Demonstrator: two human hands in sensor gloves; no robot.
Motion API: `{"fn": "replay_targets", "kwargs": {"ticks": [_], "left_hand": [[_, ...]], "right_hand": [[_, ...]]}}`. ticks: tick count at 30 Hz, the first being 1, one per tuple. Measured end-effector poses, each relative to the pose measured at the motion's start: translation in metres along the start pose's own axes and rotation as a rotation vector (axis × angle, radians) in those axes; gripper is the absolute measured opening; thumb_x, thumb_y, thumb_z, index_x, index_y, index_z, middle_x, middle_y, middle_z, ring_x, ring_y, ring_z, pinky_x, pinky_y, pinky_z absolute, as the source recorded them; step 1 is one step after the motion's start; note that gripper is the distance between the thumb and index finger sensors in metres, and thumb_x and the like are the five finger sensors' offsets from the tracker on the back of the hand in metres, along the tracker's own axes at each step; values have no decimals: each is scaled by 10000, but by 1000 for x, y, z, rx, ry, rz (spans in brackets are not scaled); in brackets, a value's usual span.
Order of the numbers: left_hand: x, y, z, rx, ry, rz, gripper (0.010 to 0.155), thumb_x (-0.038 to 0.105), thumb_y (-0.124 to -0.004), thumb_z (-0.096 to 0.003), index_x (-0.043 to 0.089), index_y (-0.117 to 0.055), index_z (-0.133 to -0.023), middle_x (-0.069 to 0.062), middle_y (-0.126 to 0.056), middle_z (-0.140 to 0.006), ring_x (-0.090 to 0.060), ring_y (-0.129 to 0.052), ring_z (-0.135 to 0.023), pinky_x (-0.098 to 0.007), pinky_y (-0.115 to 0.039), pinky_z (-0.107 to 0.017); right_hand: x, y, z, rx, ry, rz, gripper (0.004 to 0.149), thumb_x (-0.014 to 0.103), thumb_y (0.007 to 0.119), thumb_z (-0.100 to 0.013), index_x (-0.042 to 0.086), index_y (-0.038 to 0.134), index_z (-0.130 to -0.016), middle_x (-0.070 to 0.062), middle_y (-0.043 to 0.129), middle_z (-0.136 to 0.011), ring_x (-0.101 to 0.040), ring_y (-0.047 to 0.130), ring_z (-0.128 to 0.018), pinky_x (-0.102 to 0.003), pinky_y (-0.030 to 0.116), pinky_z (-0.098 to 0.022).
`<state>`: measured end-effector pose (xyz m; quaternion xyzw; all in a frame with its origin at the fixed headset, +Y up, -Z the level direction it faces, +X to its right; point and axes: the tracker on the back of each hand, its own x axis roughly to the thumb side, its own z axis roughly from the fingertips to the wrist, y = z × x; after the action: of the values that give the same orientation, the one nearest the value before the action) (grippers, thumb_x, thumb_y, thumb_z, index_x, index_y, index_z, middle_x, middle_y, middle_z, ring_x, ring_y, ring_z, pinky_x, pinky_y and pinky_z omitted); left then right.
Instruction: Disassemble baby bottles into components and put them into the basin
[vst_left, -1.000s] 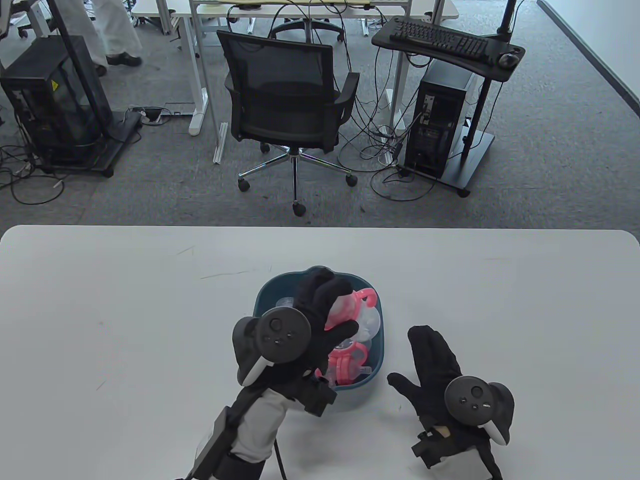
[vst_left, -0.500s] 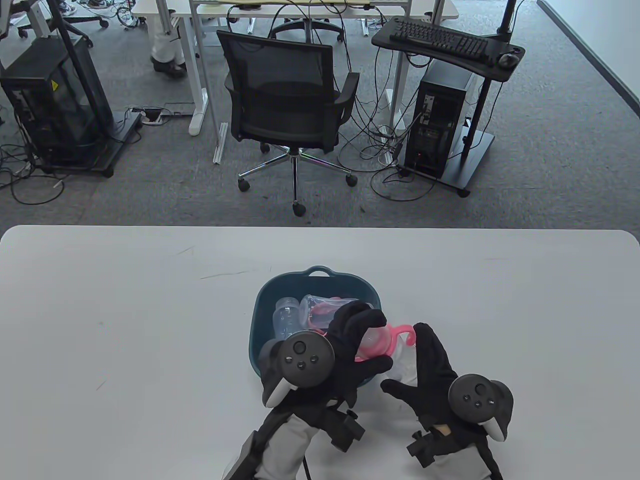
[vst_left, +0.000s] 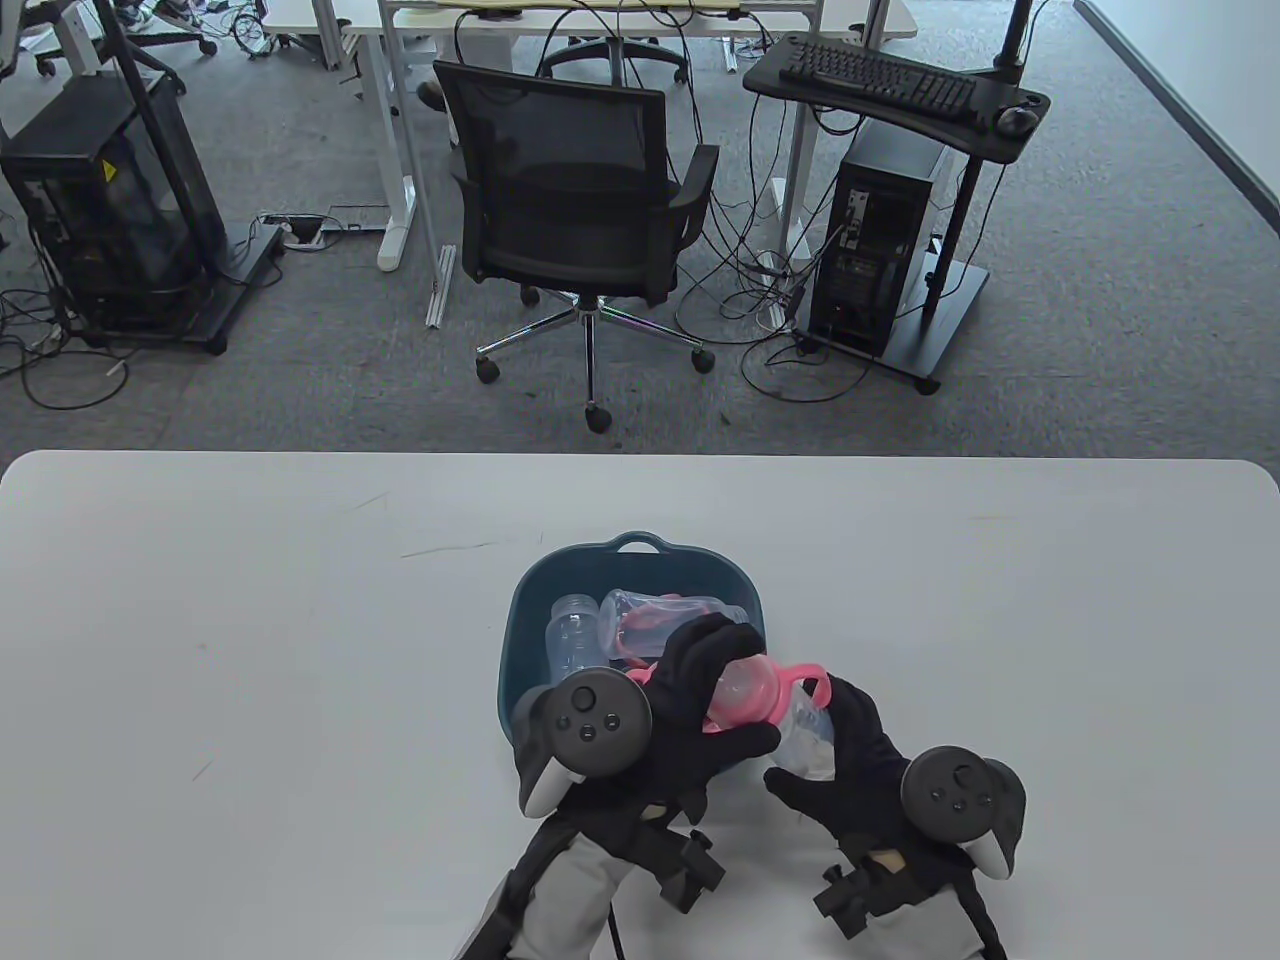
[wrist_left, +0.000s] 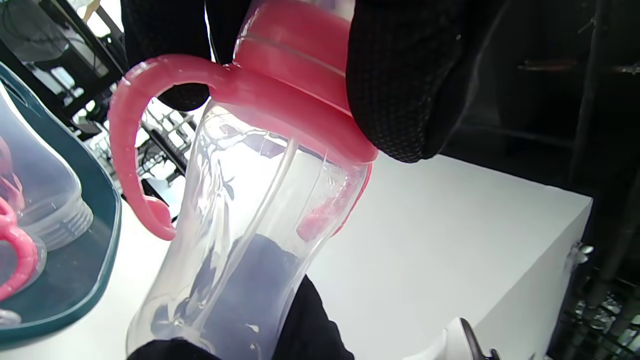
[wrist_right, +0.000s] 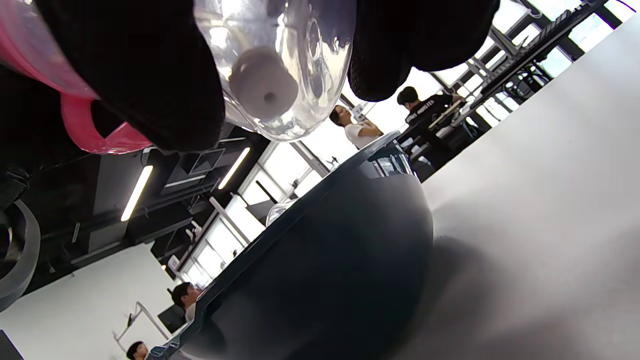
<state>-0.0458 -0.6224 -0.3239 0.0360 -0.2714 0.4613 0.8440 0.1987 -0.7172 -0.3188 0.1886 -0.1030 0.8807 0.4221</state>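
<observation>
A baby bottle (vst_left: 775, 705) with a pink collar, pink side handles and a clear body hangs in the air just right of the dark teal basin (vst_left: 530, 600). My left hand (vst_left: 700, 690) grips its pink collar (wrist_left: 295, 65) from above. My right hand (vst_left: 840, 735) wraps the clear body (wrist_right: 280, 65) from below. In the basin lie clear bottle bodies (vst_left: 572, 635) and pink parts, partly hidden by my left hand.
The basin sits at the middle of the white table (vst_left: 250, 620), near its front. Beyond the far edge are an office chair (vst_left: 575, 210), a computer tower (vst_left: 875, 250) and cables on the carpet.
My left hand lifted the pink-collared bottle out of the basin and drew it right and toward me. My right hand rose off the table and took hold of the clear body.
</observation>
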Motion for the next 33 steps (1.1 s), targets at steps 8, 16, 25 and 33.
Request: {"fn": "replay_targets", "kwargs": {"ticks": [8,16,25,33], "left_hand": [[0,-2,0,-19,-24,-16,821,374,-941,-411,499,-417,-1030,35,-400,-1124,-329,-665,-1072,-533,-696,-696],[5,-1,2,27,-47,-43,800,361,-946,-407,498,-444,-1015,36,-405,-1120,-326,-650,-1084,-530,-699,-698],[9,-1,6,86,-69,-90,765,337,-949,-417,515,-473,-990,68,-403,-1117,-302,-625,-1102,-523,-672,-722],[12,13,10,145,-93,-40,768,345,-940,-426,524,-452,-992,81,-375,-1125,-283,-606,-1119,-534,-635,-743]], "right_hand": [[-2,3,3,-42,0,26,925,430,966,-424,119,385,-1074,-189,388,-1130,-419,741,-903,-573,674,-641],[-4,2,2,-41,4,1,943,425,967,-426,126,359,-1083,-190,448,-1094,-413,721,-907,-570,649,-658],[-3,4,2,-35,12,-5,943,431,960,-434,112,356,-1083,-204,447,-1088,-417,718,-903,-573,643,-658],[-5,3,3,-56,27,5,943,434,959,-434,105,356,-1080,-213,450,-1082,-421,722,-895,-575,644,-652]]}}
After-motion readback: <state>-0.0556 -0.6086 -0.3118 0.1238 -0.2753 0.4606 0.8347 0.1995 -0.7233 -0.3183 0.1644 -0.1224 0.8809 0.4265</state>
